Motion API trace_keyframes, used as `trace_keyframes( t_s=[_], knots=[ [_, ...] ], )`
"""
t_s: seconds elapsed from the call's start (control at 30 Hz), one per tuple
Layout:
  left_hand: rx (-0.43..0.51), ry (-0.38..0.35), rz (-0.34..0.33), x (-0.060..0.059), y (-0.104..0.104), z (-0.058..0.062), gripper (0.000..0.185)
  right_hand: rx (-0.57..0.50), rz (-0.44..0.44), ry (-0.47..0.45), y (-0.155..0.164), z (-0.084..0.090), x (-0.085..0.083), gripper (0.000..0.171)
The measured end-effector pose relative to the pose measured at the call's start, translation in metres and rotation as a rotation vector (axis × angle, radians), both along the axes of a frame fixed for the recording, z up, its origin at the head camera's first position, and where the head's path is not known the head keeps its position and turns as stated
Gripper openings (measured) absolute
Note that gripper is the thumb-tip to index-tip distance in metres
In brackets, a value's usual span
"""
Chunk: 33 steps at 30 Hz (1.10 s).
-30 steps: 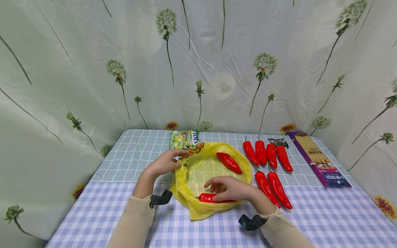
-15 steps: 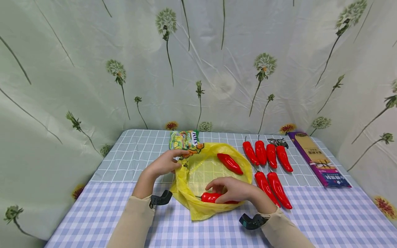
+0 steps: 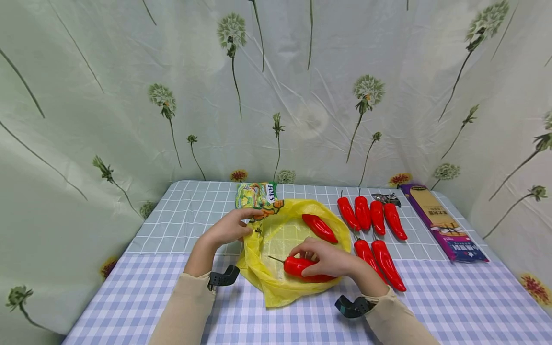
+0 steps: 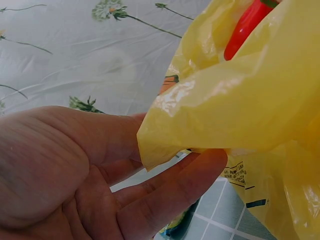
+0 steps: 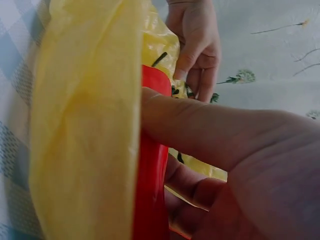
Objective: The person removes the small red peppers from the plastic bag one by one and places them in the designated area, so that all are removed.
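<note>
A yellow plastic bag (image 3: 278, 292) stands with its mouth spread wide in the middle of the table. My left hand (image 3: 230, 226) pinches its left rim between thumb and fingers, and the left wrist view shows the bag's edge (image 4: 180, 125) there. Inside the front of the bag, my right hand (image 3: 329, 258) grips a red chili pepper (image 3: 296, 266), its stem pointing left. The thumb lies along the pepper (image 5: 152, 165) in the right wrist view, close behind the bag's near wall. Another red pepper (image 3: 320, 228) lies at the back of the bag.
Several red peppers (image 3: 385, 263) lie in two rows right of the bag. Behind them is a small dark packet (image 3: 386, 199), and a long purple package (image 3: 444, 223) lies at the far right. A green snack bag (image 3: 254, 195) sits behind the yellow bag. A curtain (image 3: 302, 96) surrounds the table.
The right hand has closed round the front pepper and raised it slightly, away from the bag's front rim. The left hand stays at the left rim.
</note>
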<state>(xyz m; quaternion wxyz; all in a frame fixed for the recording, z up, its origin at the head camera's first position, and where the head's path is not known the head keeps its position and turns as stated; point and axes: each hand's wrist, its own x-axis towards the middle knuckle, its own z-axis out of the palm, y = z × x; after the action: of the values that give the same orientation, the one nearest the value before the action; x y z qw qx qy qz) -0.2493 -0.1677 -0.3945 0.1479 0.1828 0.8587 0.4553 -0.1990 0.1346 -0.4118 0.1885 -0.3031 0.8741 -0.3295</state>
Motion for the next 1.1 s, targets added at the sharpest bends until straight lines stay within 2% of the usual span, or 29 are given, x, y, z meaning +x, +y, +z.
trace_keyframes(
  t_s=[0.37,0.67,1.1],
  knots=[
    [-0.009,-0.007,0.01,0.0,0.002,-0.002,0.06,-0.099,-0.097,0.011,0.015,0.013,-0.004,0.049],
    [-0.01,0.007,-0.006,0.0,0.004,-0.001,0.059,-0.103,-0.06,0.045,0.031,0.024,-0.004,0.06],
    [-0.015,-0.002,0.001,0.0,0.003,-0.002,0.058,-0.159,-0.185,0.065,0.056,0.038,-0.008,0.056]
  ],
)
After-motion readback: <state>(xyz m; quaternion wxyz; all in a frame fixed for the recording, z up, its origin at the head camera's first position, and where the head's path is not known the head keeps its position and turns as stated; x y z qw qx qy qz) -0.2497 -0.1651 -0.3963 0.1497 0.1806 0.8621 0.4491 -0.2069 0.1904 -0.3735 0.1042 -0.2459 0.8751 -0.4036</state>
